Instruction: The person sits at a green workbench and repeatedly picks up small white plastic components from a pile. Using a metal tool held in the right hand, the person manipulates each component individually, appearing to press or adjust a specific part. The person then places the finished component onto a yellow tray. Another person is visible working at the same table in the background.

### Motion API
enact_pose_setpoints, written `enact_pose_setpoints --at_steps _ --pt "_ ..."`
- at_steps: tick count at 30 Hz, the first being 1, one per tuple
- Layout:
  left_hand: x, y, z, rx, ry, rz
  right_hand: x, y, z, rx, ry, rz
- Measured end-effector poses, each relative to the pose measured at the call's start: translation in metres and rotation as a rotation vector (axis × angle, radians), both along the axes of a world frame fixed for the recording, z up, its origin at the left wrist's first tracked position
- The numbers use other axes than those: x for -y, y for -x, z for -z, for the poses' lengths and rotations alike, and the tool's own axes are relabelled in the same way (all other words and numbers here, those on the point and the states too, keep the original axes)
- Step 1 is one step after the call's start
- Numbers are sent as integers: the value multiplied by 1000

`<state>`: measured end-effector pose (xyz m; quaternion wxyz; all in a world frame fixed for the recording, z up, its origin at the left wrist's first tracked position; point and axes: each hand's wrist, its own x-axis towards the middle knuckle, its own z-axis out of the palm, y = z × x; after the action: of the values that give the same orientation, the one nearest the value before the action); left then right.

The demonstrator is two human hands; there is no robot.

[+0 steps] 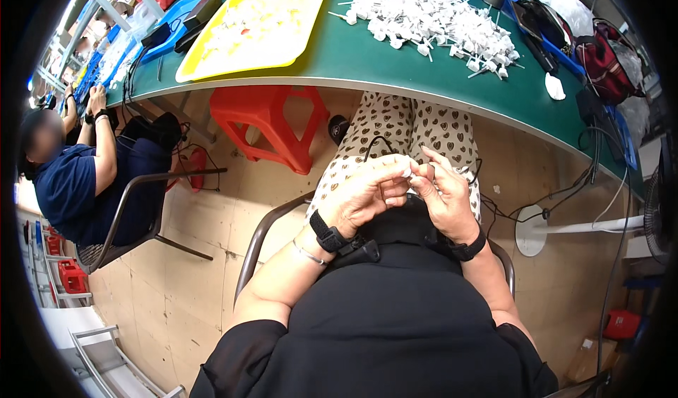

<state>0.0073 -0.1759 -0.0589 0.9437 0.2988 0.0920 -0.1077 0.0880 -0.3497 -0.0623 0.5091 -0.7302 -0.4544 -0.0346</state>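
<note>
Left hand [367, 197] and right hand [443, 193] meet over the lap, fingertips pinched together on a small white part [408, 174] (mostly hidden, shape unclear). Pile of white parts [431, 16] on green table [367, 62] at 12 o'clock; yellow tray [205, 62] at 11.

Green table [395, 66] up top, yellow tray [212, 62] on it, big pile of small white plastic parts [431, 20] beside. Orange stool [272, 126] underneath. Seated person in dark blue [70, 186] at left. Red-black bag [600, 62] far right.
</note>
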Motion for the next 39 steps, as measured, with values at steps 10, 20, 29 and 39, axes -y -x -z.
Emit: enact_pose_setpoints --at_steps 10,20,29,39 --pt "14 2 -19 193 -394 -150 3 -15 17 -288 -119 -99" --pt "20 -8 9 672 -1192 -537 -3 -15 9 -213 -101 -146" --pt "21 -6 0 619 -1156 -501 0 -10 12 -518 -101 -213" --pt "22 -8 13 562 -1081 -529 3 -10 15 -581 -180 -163"
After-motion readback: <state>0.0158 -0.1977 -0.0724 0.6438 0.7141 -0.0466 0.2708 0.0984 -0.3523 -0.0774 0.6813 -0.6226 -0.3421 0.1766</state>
